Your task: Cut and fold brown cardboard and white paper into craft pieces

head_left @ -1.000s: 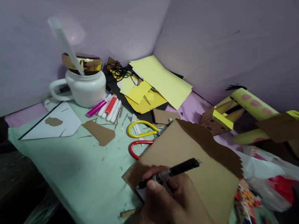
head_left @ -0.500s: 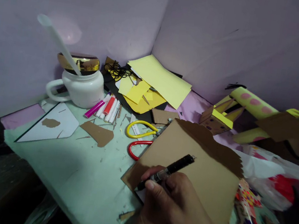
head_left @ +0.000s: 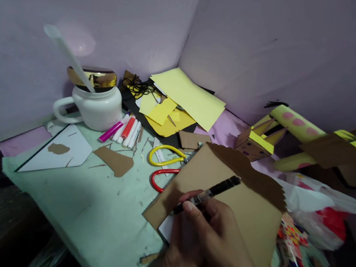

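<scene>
Pinching black pen (head_left: 221,187) in right fingers (head_left: 193,212) over cardboard (head_left: 246,215); left fingers (head_left: 176,237), hold unclear; green-covered table (head_left: 92,214), lilac walls (head_left: 244,45)

Far left on our green cloth-covered surface (head_left: 86,209), we see a round white mug (head_left: 97,110), with slim white-and-pink plastic markers (head_left: 128,128) at its near right. Farther right, flat yellow paper sheets (head_left: 187,94) lie on black paper (head_left: 134,110). Near right, our flat brown cardboard sheet (head_left: 253,211) partly covers the yellow-and-red-handled scissors (head_left: 151,155); our right hand (head_left: 216,235) is over the cardboard with a slim black pen (head_left: 223,186). Far right is a yellow paper-tube figure (head_left: 300,123), a translucent plastic bag (head_left: 316,212) before it.
</scene>
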### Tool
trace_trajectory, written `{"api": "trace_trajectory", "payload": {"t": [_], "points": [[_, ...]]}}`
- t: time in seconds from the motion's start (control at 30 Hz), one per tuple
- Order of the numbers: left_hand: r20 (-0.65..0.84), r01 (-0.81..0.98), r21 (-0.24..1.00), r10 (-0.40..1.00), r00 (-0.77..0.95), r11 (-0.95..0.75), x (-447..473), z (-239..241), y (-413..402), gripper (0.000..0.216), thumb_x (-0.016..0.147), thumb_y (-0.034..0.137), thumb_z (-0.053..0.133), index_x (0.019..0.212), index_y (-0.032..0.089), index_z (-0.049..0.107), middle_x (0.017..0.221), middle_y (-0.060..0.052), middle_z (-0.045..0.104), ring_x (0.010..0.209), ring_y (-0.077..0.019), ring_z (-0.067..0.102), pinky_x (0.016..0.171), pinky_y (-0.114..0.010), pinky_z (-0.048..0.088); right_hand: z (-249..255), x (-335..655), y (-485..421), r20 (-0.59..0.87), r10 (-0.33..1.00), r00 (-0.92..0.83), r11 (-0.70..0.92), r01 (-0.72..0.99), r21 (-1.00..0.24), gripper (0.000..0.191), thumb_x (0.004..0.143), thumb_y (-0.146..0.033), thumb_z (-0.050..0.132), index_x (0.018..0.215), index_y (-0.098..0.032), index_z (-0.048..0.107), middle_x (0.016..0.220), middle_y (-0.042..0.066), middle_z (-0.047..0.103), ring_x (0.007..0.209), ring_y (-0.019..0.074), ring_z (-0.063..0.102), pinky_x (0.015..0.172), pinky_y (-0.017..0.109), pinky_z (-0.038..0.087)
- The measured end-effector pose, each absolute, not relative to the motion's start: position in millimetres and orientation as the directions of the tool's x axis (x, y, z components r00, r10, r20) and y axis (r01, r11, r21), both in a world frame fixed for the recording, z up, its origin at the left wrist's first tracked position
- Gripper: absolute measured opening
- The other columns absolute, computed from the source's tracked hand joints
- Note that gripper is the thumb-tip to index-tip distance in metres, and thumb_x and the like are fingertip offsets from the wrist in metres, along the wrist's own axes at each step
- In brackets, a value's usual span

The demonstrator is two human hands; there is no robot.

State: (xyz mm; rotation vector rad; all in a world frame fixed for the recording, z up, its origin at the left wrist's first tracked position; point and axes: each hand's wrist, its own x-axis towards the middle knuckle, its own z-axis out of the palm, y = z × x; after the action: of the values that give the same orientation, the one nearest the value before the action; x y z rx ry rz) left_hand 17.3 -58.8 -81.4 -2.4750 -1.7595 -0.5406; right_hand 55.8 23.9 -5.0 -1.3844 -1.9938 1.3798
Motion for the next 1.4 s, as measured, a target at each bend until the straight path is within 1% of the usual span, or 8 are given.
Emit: {"api": "trace_trajectory", "payload": {"t": [0.1, 0.27, 0.47, 0.8, 1.0, 1.1, 1.23, 1.4], "points": [[0.409, 0.931, 0.12, 0.871, 0.271, -0.345, 14.9, -74.9, -57.7, 0.044, 0.091, 0.039, 0.043, 0.134, 0.034, 0.047, 0.141, 0.0, 0.046, 0.13, -0.0422, 0.027, 0.096, -0.063, 0.029, -6.7, 57.0, 26.1, -0.207, 0.893, -0.398, 0.019, 0.496, -0.868, 0.024, 0.085, -0.035, 0.052, 0.085, -0.016, 0.066, 0.077, 0.006, 0.07, 0.072, 0.02, 0.064, 0.062, 0.027, 0.049], [0.461, 0.915, 0.093, 0.832, 0.309, -0.392, 9.5, -74.8, -57.0, 0.034, 0.093, 0.043, 0.04, 0.122, 0.044, 0.056, 0.135, 0.006, 0.051, 0.129, -0.0399, 0.025, 0.096, -0.063, 0.021, -6.5, 57.3, 26.4, -0.183, 0.923, -0.339, 0.008, 0.492, -0.87, 0.023, 0.084, -0.035, 0.053, 0.083, -0.016, 0.065, 0.075, 0.005, 0.07, 0.073, 0.0203, 0.065, 0.064, 0.028, 0.05], [0.429, 0.892, 0.083, 0.824, 0.37, -0.444, 6.9, -79.0, -59.7, 0.037, 0.097, 0.04, 0.029, 0.12, 0.046, 0.056, 0.135, 0.009, 0.051, 0.119, -0.0318, 0.038, 0.096, -0.063, 0.027, -8.1, 59.6, 27.1, -0.126, 0.951, -0.281, 0.045, 0.531, -0.846, 0.025, 0.083, -0.038, 0.054, 0.083, -0.015, 0.066, 0.068, 0.004, 0.067, 0.064, 0.0188, 0.062, 0.055, 0.026, 0.048], [0.384, 0.879, 0.13, 0.841, 0.382, -0.459, 5.6, -75.3, -60.4, 0.035, 0.097, 0.039, 0.033, 0.121, 0.043, 0.058, 0.126, 0.003, 0.06, 0.11, -0.0308, 0.049, 0.094, -0.064, 0.033, -14.3, 62.2, 27.6, -0.104, 0.974, -0.201, 0.03, 0.569, -0.822, 0.029, 0.084, -0.043, 0.054, 0.088, -0.017, 0.066, 0.074, 0.006, 0.07, 0.065, 0.0193, 0.065, 0.055, 0.027, 0.049], [0.329, 0.868, 0.143, 0.85, 0.411, -0.475, 1.5, -69.3, -61.8, 0.032, 0.095, 0.039, 0.038, 0.12, 0.042, 0.057, 0.118, 0.005, 0.064, 0.105, -0.0295, 0.053, 0.092, -0.062, 0.037, -10.9, 65.0, 26.5, -0.092, 0.984, -0.151, -0.031, 0.363, -0.931, 0.029, 0.076, -0.045, 0.063, 0.082, -0.017, 0.067, 0.073, 0.006, 0.07, 0.066, 0.0206, 0.065, 0.055, 0.028, 0.05], [0.335, 0.875, 0.118, 0.848, 0.409, -0.469, -0.6, -70.9, -60.9, 0.03, 0.092, 0.034, 0.047, 0.119, 0.039, 0.059, 0.113, 0.0, 0.066, 0.103, -0.0306, 0.054, 0.09, -0.066, 0.036, -8.8, 76.8, 25.1, 0.027, 0.998, -0.064, 0.046, 0.32, -0.946, 0.027, 0.079, -0.043, 0.062, 0.089, -0.019, 0.068, 0.068, 0.003, 0.066, 0.061, 0.0172, 0.062, 0.053, 0.026, 0.048], [0.353, 0.824, 0.084, 0.79, 0.502, -0.561, -8.1, -67.5, -57.1, 0.033, 0.088, 0.053, 0.045, 0.112, 0.038, 0.063, 0.114, -0.004, 0.065, 0.101, -0.0319, 0.055, 0.086, -0.068, 0.035, -5.3, 104.9, 15.9, 0.229, 0.972, 0.052, 0.197, 0.354, -0.914, 0.021, 0.082, -0.037, 0.059, 0.095, -0.021, 0.065, 0.064, 0.001, 0.063, 0.06, 0.0157, 0.06, 0.056, 0.026, 0.049], [0.703, 0.788, 0.128, 0.615, 0.357, -0.603, -22.9, -51.2, -60.2, 0.028, 0.091, 0.04, 0.044, 0.099, 0.022, 0.064, 0.084, -0.004, 0.066, 0.088, -0.0213, 0.058, 0.103, -0.059, 0.024, -4.0, 149.2, -20.3, 0.239, 0.932, 0.273, 0.06, 0.535, -0.843, 0.024, 0.08, -0.039, 0.06, 0.099, -0.025, 0.062, 0.079, 0.004, 0.069, 0.075, 0.0225, 0.066, 0.07, 0.035, 0.052]]}}
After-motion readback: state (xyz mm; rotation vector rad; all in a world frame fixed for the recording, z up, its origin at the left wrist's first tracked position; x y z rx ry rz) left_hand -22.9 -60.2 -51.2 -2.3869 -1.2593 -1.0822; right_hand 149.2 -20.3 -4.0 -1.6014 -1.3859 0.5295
